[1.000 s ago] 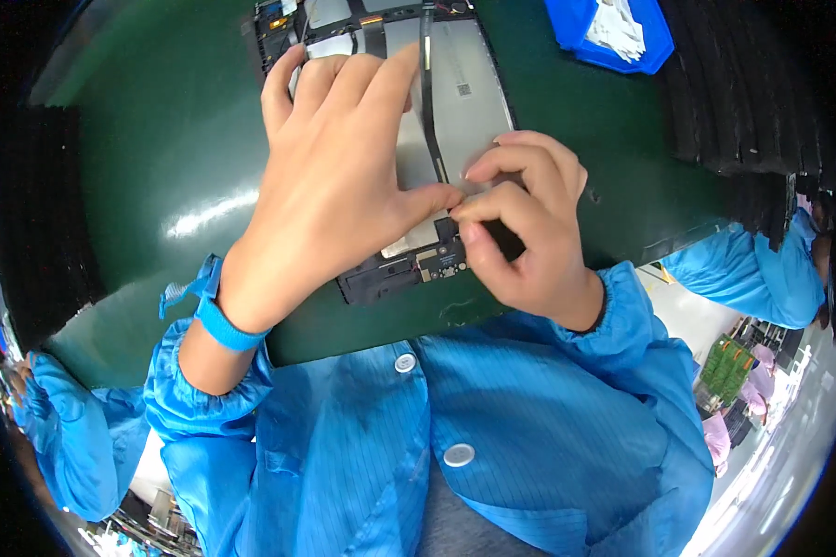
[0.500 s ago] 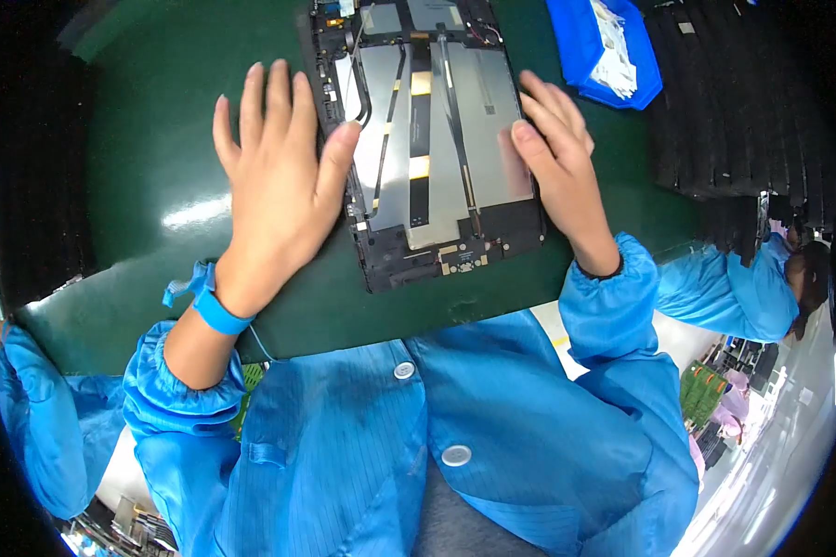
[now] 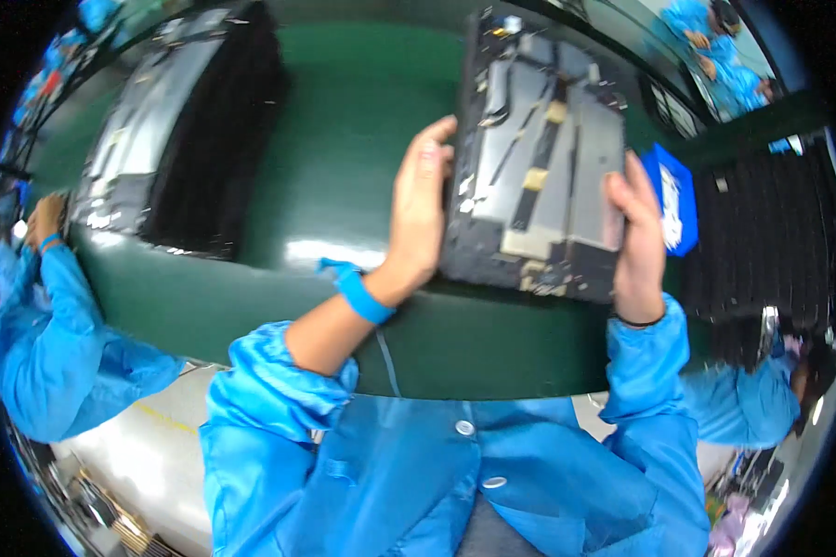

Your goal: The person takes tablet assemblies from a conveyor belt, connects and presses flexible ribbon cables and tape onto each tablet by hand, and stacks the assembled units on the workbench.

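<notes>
An opened tablet [image 3: 593, 158], its inner side up, shows silver battery panels, dark flat cables with gold patches and small circuit parts along its lower edge. My left hand [image 3: 420, 209] is against its left edge, fingers going behind the side and thumb up. On the opposite edge my right hand [image 3: 641, 232] grips it, thumb over the front face. The tablet looks raised and slightly tilted off the green tabletop [image 3: 362, 93]; motion blurs it. A blue strap [image 3: 362, 295] with a thin cord is round my left wrist.
A tall stack of similar opened tablets [image 3: 218, 139] stands on the left. Just right of my right hand is a blue bin [image 3: 687, 218] with white pieces. Beyond it stands a dark ribbed stack [image 3: 762, 241]. Co-workers in blue sit at both sides, one with a hand [image 3: 48, 218] near the left stack.
My hands have closed in on the tablet's two sides, and it now looks lifted. The view has shifted, bringing the left stack into sight.
</notes>
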{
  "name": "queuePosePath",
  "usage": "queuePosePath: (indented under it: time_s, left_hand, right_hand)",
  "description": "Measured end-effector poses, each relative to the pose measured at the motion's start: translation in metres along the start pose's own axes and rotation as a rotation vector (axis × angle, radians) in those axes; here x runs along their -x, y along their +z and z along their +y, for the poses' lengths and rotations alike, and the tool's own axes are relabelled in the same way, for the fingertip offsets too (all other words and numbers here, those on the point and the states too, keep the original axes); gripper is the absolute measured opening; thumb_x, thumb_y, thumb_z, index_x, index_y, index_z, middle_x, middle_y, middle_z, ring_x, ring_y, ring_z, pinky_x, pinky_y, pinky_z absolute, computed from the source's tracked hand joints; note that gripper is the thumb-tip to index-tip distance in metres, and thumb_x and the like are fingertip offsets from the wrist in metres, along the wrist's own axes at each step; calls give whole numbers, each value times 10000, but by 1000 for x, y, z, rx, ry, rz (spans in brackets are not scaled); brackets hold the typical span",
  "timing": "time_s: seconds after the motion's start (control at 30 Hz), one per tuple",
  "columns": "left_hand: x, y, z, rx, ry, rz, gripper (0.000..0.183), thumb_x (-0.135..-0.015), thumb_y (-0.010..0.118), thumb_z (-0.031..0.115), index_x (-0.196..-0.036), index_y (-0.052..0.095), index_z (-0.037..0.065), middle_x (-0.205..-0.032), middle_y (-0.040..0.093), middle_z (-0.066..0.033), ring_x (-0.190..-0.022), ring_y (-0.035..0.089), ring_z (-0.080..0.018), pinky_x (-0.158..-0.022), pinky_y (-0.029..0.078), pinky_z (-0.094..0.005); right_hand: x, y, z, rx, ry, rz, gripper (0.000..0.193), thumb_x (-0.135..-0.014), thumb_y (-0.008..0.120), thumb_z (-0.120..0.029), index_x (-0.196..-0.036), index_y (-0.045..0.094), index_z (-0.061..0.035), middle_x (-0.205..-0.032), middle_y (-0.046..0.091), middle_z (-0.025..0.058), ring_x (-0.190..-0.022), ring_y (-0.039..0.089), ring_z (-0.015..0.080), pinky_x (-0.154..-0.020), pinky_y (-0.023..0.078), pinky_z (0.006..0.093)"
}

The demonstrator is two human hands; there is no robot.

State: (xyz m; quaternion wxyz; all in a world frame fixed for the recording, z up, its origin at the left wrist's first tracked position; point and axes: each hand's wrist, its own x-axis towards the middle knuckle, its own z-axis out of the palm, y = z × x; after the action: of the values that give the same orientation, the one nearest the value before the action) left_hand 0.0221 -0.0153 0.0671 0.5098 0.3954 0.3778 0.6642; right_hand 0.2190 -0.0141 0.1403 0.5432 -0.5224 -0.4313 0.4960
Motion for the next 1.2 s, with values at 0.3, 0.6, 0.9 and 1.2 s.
queuePosePath:
  time_s: [0.3, 0.6, 0.9, 1.2]
  left_hand:
    - [9, -3, -8, -1031, 466, -366, 114, -802, 609, 158, -846, 655, 63, -833, 629, -140, -799, 578, -349, -746, 442, -432]
    - [6, -17, -38, -500, 534, -271, 259, -819, 623, 192, -1050, 616, 74, -1126, 609, -137, -1103, 534, -337, -923, 404, -456]
    - [8, -17, -88, -470, 585, -262, 263, -826, 616, 191, -1064, 607, 79, -1148, 607, -139, -1119, 533, -347, -935, 405, -469]
    - [6, 4, -24, -842, 476, -367, 173, -698, 600, -7, -868, 631, 2, -911, 648, -165, -909, 612, -366, -762, 481, -457]
  right_hand:
    - [-56, 199, -64, -364, -90, -378, 304, -873, 606, -99, -1160, 563, -7, -1030, 641, 65, -946, 611, 170, -891, 471, 318]
    - [-5, 351, -33, -385, -34, -201, 441, -822, 555, 16, -1238, 411, 41, -1145, 550, 165, -1039, 529, 243, -904, 429, 365]
    - [-1, 292, -26, 195, -356, -437, 624, -856, 548, -268, -1371, 383, 42, -1427, 366, 234, -1345, 319, 374, -1118, 215, 442]
    - [-18, 71, -14, 814, -679, -901, 200, -844, 576, -110, -1006, 684, -59, -995, 680, 105, -940, 634, 271, -856, 476, 376]
